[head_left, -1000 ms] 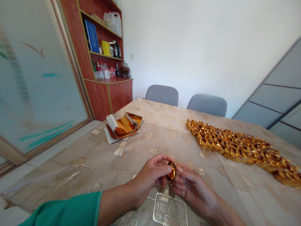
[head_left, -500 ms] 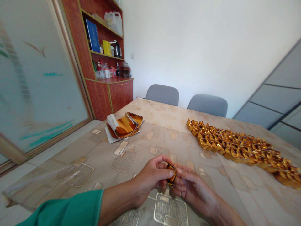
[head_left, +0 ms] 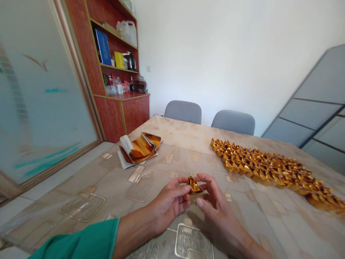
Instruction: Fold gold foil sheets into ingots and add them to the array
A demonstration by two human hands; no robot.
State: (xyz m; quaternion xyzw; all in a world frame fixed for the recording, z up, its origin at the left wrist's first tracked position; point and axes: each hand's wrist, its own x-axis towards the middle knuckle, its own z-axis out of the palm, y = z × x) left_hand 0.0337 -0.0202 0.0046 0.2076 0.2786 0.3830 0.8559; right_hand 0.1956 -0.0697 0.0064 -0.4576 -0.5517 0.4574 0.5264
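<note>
A small folded gold foil paper ingot (head_left: 194, 186) is held above the table, in front of me. My left hand (head_left: 172, 201) pinches its left end between thumb and fingers. At its right side is my right hand (head_left: 214, 201), with the index finger close to the ingot's edge and the thumb apart below it; whether that fingertip touches the foil I cannot tell. Many finished gold paper ingots (head_left: 264, 162) stand packed in rows at the right. A curved stack of gold foil paper sheets (head_left: 142, 146) with white backs lies at the left.
A patterned tablecloth (head_left: 107, 180) covers the table. Two grey chairs (head_left: 183, 111) (head_left: 234, 121) stand at its far side. Behind on the left are a red-brown cabinet (head_left: 134, 111) with bottles and a kettle, and a frosted sliding door (head_left: 40, 90).
The paper ingot has turned and its shape now shows more openly. My right hand's thumb and index have spread apart, and the hand has risen slightly. The view has shifted a little.
</note>
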